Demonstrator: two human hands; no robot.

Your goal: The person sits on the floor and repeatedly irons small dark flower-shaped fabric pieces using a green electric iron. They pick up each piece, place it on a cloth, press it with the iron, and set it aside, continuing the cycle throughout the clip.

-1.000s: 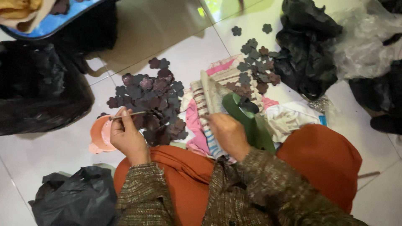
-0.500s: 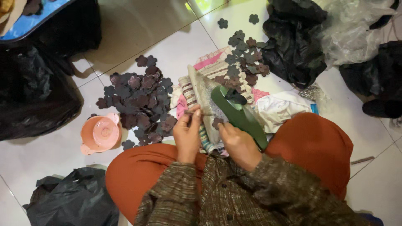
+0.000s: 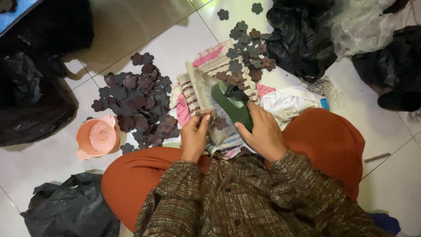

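Fingers on iron, tip away

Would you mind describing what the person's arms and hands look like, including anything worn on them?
Both arms are covered to the wrist by long sleeves of a coarse woven tweed-like fabric, flecked in brown, olive and reddish tones, with dark buttons down the front. The left hand and right hand are bare: no gloves, and no rings or watch that I can make out.

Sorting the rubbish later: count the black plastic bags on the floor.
4: one bag bottom left, one far left, one top centre-right, one at right edge. Others may be out of frame.
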